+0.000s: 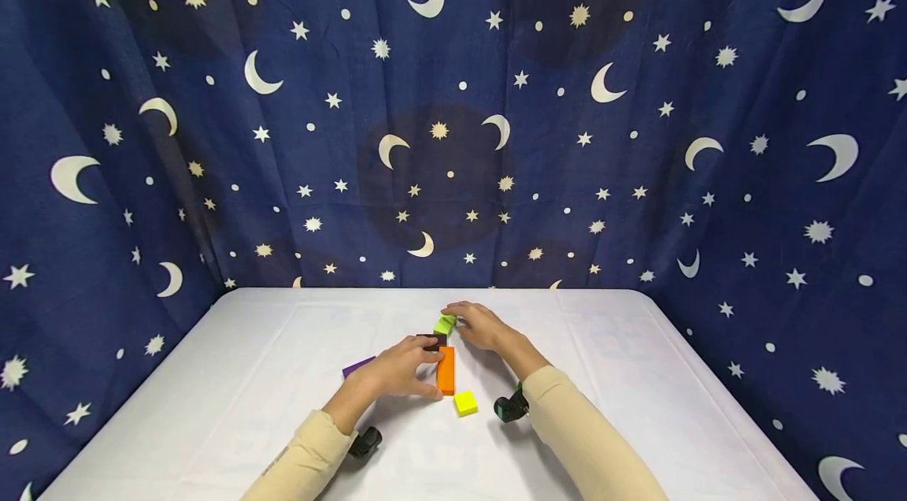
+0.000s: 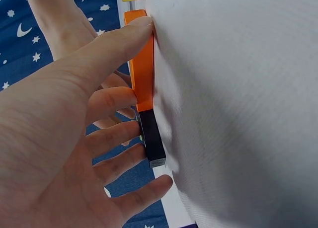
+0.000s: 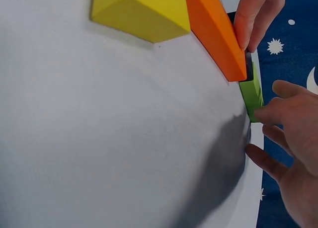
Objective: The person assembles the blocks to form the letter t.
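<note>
In the head view, an orange block, a black block and a green block lie end to end in a bent row. My left hand rests along the row's left side, thumb at the near end of the orange block. In the left wrist view its index finger touches the orange side, other fingers lie by the black block, and the little finger extends past it. My right hand touches the green block at its far end with loosely bent fingers.
A yellow block sits just nearer than the orange one. Part of a purple block shows left of my left hand. Black devices hang at both wrists. A star-patterned curtain surrounds the white table.
</note>
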Motion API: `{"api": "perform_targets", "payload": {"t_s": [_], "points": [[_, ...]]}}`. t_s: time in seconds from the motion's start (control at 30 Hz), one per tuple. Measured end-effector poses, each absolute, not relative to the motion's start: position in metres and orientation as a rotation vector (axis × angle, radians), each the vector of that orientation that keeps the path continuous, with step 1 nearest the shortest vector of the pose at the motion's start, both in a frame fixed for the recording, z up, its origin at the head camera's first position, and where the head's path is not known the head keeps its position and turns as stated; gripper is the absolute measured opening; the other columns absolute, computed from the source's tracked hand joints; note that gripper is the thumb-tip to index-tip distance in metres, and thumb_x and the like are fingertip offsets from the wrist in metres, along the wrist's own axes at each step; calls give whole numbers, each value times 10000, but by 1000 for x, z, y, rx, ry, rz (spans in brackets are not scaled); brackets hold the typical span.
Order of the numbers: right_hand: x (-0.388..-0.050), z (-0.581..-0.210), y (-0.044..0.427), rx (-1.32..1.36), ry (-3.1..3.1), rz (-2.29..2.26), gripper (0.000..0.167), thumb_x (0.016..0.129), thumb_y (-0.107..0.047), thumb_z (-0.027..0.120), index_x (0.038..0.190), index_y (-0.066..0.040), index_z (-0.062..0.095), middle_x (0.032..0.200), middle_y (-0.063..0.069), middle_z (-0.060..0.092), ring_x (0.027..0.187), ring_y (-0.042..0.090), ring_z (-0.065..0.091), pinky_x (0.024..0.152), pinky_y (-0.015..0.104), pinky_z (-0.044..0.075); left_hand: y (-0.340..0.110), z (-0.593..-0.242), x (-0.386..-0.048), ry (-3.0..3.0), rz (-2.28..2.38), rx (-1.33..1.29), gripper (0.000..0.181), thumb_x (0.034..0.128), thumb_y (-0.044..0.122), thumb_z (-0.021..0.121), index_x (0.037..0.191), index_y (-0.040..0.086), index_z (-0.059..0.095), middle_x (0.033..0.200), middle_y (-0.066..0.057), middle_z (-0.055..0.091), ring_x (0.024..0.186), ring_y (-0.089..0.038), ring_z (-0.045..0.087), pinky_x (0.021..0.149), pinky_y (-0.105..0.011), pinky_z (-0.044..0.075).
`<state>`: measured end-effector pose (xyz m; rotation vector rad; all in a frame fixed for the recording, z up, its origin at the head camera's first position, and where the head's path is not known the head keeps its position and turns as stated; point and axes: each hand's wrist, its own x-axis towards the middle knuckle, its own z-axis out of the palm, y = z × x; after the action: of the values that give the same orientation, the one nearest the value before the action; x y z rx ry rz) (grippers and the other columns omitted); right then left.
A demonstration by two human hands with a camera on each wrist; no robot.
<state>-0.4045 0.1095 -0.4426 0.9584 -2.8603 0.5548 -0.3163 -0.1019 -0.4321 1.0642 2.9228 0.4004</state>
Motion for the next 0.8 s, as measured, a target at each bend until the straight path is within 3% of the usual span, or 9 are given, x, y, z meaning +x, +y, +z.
{"api": "perform_targets", "payload": {"t_s": [0.3,0.57,0.8], "points": [[-404,-439,105,993,-2922,493,481,920,27,590,1370,-141,580,1402,46,590,1317,285,522,1120,479,379,-102,-431,-317,2927,416,1078,650,774,433,808,1294,78,646,1462,-176,498,1337,-361,473,1085,-502,410],[-403,-438,104,849,-2918,344,431,889,-18,666,1284,-190,664,1246,76,599,1146,263,569,1029,412,466,-103,-434,-320,2933,384,1071,662,779,469,793,1303,92,643,1473,-173,487,1344,-349,470,1091,-493,408],[-404,-442,100,837,-2853,374,284,873,-32,685,1151,-76,722,1198,87,684,1120,256,628,996,405,494,-103,-436,-320,2931,393,1055,665,774,462,799,1304,93,642,1473,-168,489,1341,-340,473,1086,-486,413]]}}
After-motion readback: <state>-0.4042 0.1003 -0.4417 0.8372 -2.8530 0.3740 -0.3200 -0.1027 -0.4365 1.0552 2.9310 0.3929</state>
